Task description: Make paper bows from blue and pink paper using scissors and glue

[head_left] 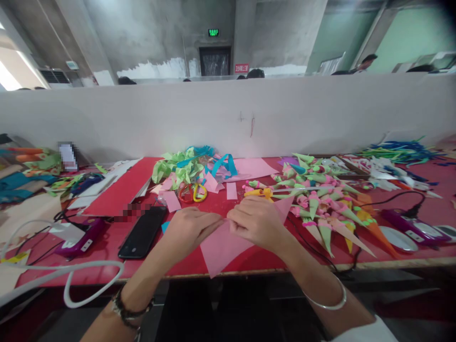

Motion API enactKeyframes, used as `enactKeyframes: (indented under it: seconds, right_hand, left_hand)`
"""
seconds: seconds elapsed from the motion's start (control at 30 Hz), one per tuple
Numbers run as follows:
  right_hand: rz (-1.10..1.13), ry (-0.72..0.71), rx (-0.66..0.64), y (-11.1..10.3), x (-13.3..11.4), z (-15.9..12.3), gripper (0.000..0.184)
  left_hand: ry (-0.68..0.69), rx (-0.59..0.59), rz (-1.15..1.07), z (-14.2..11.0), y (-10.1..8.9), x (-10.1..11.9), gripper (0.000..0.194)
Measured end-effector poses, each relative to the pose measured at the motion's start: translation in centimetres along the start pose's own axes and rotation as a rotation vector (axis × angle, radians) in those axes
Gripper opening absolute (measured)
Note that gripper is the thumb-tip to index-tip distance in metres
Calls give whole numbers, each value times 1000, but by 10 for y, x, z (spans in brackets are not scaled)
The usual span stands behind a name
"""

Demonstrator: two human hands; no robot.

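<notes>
Head view: left hand (194,228) and right hand (254,221) pinched a pink sheet (223,249) at the table's (109,244) near edge.
A black phone (143,232) lay to the left; paper cones (315,206), scissors (200,192) and green scraps (171,166) crowded beyond, before a pale partition (178,114).

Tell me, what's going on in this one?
A person at a red table has both bare hands on a pink sheet: the left hand and right hand pinch its far edge close together. To the right lies a pile of colored cones; beyond the hands are yellow-handled scissors, and a black phone lies to the left.
</notes>
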State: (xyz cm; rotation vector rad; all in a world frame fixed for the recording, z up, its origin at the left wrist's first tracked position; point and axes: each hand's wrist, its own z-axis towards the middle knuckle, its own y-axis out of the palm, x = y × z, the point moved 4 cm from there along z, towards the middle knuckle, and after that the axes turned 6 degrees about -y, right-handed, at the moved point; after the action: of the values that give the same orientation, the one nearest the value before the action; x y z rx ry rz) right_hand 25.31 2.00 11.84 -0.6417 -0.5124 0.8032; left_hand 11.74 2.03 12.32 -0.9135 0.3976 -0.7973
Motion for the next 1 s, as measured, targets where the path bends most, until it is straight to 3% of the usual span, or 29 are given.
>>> enactKeyframes:
  seconds: [0.37, 0.57, 0.7, 0.8, 0.83, 0.93, 1.0]
  right_hand:
    - [-183, 145, -86, -22, 42, -41, 22]
    - [-306, 278, -142, -30, 67, -55, 21]
    - [-329, 382, -62, -40, 78, -60, 20]
    - [-183, 404, 37, -46, 67, -52, 16]
    - [-111, 354, 47, -46, 58, -46, 15]
    - [10, 175, -160, -35, 30, -27, 25]
    - [2, 120, -222, -28, 20, -19, 20]
  left_hand:
    - [-39, -58, -18, -15, -13, -28, 31]
    - [-50, -125, 10, -18, -14, -29, 34]
    - [-111, -127, 36, -18, -18, -33, 36]
    - [-138, -131, 41, -17, -21, -35, 34]
    - [-124, -137, 34, -16, -21, -34, 33]
    - [-54, -135, 5, -14, -21, -30, 33]
    - [-15, -120, -2, -13, -22, -28, 33]
